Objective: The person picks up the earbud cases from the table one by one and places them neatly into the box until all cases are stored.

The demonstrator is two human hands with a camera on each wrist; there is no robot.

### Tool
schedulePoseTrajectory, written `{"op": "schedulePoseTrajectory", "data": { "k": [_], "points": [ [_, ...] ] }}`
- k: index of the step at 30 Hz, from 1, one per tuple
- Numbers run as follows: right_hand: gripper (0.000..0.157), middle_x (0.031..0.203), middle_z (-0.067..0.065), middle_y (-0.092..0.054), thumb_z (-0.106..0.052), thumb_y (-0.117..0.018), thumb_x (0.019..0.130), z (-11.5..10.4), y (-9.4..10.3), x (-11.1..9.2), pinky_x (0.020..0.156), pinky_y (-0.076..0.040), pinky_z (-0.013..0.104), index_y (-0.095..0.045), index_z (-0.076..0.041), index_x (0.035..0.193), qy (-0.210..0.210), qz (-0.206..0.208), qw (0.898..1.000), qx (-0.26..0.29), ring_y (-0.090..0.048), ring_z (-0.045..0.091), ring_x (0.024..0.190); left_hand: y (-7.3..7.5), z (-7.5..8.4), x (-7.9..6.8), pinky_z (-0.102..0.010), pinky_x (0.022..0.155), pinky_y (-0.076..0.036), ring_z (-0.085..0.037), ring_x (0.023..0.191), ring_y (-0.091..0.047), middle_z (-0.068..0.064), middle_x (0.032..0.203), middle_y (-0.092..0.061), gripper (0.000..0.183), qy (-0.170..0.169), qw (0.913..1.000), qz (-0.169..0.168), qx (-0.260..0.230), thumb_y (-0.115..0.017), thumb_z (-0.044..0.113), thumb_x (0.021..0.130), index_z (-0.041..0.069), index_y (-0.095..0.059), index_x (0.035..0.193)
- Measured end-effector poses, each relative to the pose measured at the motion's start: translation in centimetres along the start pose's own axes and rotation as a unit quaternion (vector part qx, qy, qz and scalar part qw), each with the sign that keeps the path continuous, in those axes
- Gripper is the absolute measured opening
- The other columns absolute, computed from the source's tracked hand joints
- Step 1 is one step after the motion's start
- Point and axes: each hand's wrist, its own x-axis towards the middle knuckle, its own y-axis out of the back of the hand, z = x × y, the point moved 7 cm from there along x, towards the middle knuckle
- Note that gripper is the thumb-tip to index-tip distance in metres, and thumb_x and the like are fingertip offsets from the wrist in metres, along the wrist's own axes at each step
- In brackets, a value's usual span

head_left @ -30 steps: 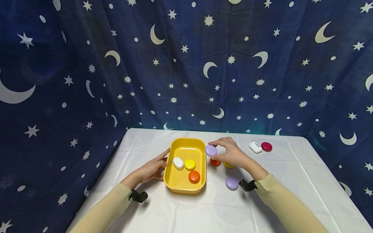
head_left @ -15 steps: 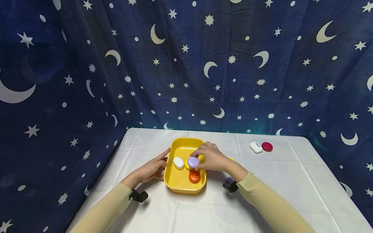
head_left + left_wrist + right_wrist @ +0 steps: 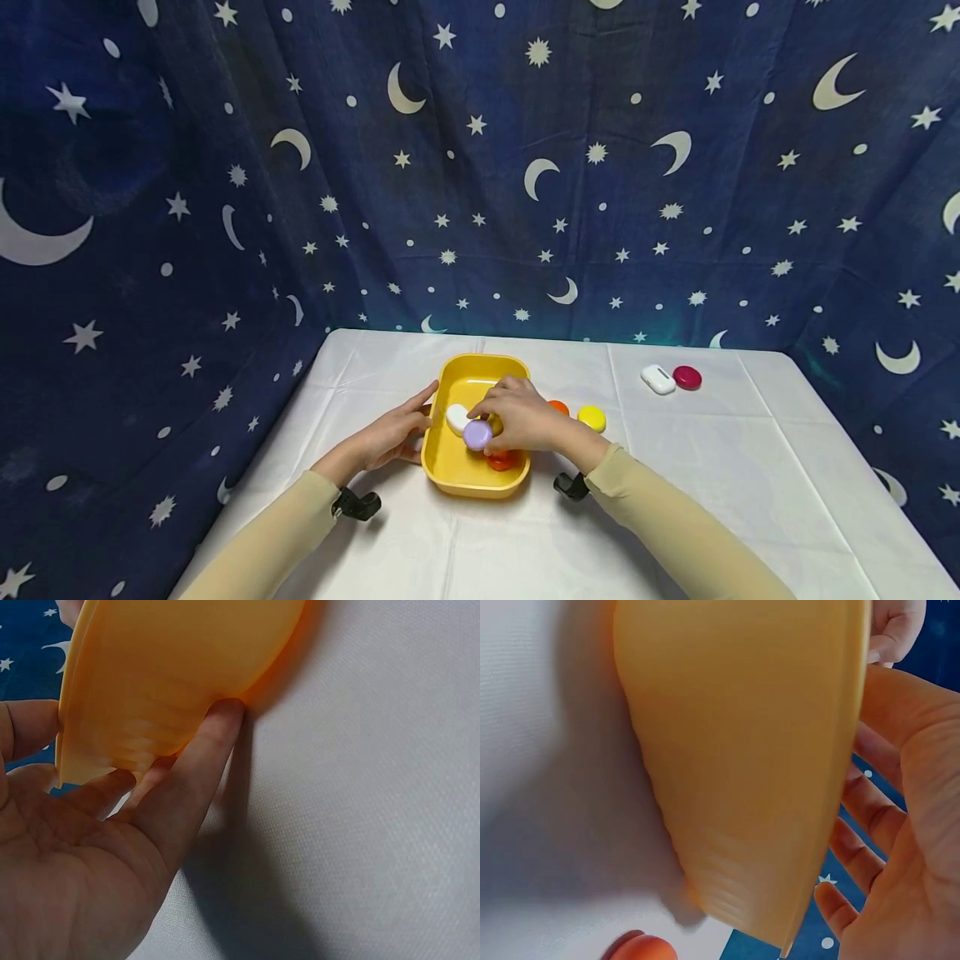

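My right hand [image 3: 517,415] pinches a smooth lilac disc [image 3: 477,435] between thumb and fingertips, low inside a yellow tray [image 3: 468,483]. A white oval piece [image 3: 456,417] lies just left of it in the tray. Under the hand, an orange disc [image 3: 501,462] is partly covered. My left hand [image 3: 393,432] rests against the tray's left side; in the left wrist view its fairly straight fingers [image 3: 196,769] touch the outer wall [image 3: 172,667]. The right wrist view shows the near wall [image 3: 742,750] hiding the right hand's fingertips and the disc.
Right of the tray lie an orange disc [image 3: 558,407], partly covered, and a yellow disc [image 3: 592,418]. Farther back right sit a white rounded case [image 3: 658,380] and a dark red disc [image 3: 687,377]. A star-and-moon cloth [image 3: 480,167] hangs behind the white table [image 3: 675,500].
My right hand has carried the lilac disc from the tray's right edge leftward and down into the tray. The forearm now covers the second lilac disc. The left hand stays put.
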Motion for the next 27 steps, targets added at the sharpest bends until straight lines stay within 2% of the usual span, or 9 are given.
{"op": "schedulePoseTrajectory", "data": {
  "k": [4,10,18,27],
  "points": [
    [0.049,0.120,-0.009,-0.067,-0.039,-0.085,0.080,0.5,0.5,-0.4,0.104,-0.032,0.047,-0.074,-0.027,0.126,-0.007,0.015,1.000,0.001,-0.043,0.020,0.120,0.1,0.0,0.1,-0.048,0.081,-0.061,-0.035,0.112,-0.064,-0.020,0.167,-0.019,0.077,0.000,1.0000,0.001,0.002,-0.047,0.013,0.102,0.037,-0.011,0.165],
    [0.050,0.121,-0.006,-0.066,-0.036,-0.086,0.080,1.4,1.6,-1.3,0.105,-0.033,0.049,-0.074,-0.026,0.127,-0.029,0.037,0.999,0.021,-0.043,0.025,0.125,0.2,0.0,0.1,-0.048,0.081,-0.061,-0.033,0.112,-0.064,-0.019,0.167,-0.020,0.077,0.004,0.9999,0.010,0.008,-0.048,0.013,0.101,0.039,-0.013,0.165],
    [0.054,0.124,-0.006,-0.065,-0.033,-0.087,0.080,2.3,3.2,-2.8,0.107,-0.032,0.048,-0.072,-0.023,0.131,-0.046,0.068,0.995,0.063,-0.042,0.023,0.125,0.3,-0.2,0.1,-0.049,0.079,-0.061,-0.033,0.110,-0.064,-0.019,0.167,-0.020,0.077,0.002,0.9999,0.011,0.003,-0.049,0.014,0.101,0.039,-0.015,0.165],
    [0.055,0.124,-0.007,-0.064,-0.036,-0.086,0.081,5.6,4.9,-5.5,0.108,-0.034,0.055,-0.070,-0.026,0.133,-0.094,0.107,0.986,0.083,-0.041,0.023,0.129,0.3,-0.3,0.1,-0.048,0.078,-0.061,-0.033,0.111,-0.064,-0.019,0.167,-0.020,0.076,0.000,0.9999,0.010,0.005,-0.049,0.014,0.102,0.039,-0.015,0.165]
  ]
}}
